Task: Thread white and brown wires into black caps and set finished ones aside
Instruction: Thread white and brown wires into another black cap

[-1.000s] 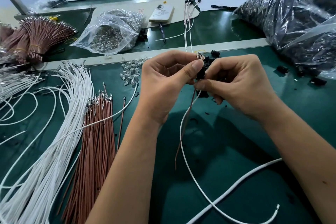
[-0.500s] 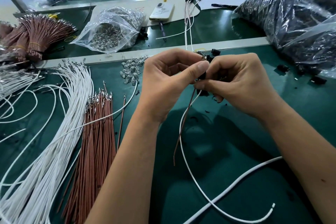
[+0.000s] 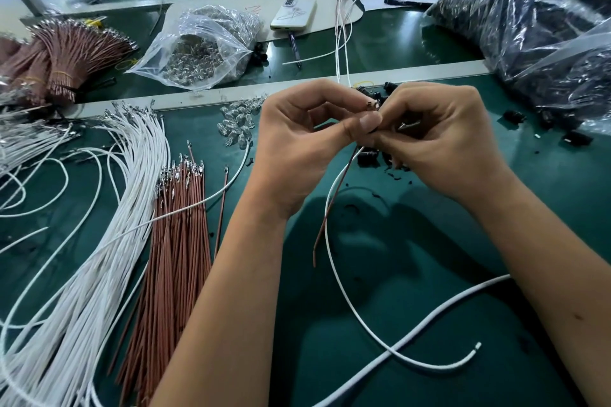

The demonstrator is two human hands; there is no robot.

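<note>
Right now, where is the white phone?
In the head view, the white phone lies at the far centre of the bench on pale card, right of the clear bag of metal terminals, left of the finished wires.

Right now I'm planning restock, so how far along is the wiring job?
Done: a few capped wires lie across the table. In hand: left hand and right hand pinch one brown wire and white wire. Left: big white bundle, brown bundle.

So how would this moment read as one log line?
step: threading | left hand: pinching wires | right hand: gripping black cap | finished: none set aside
</note>
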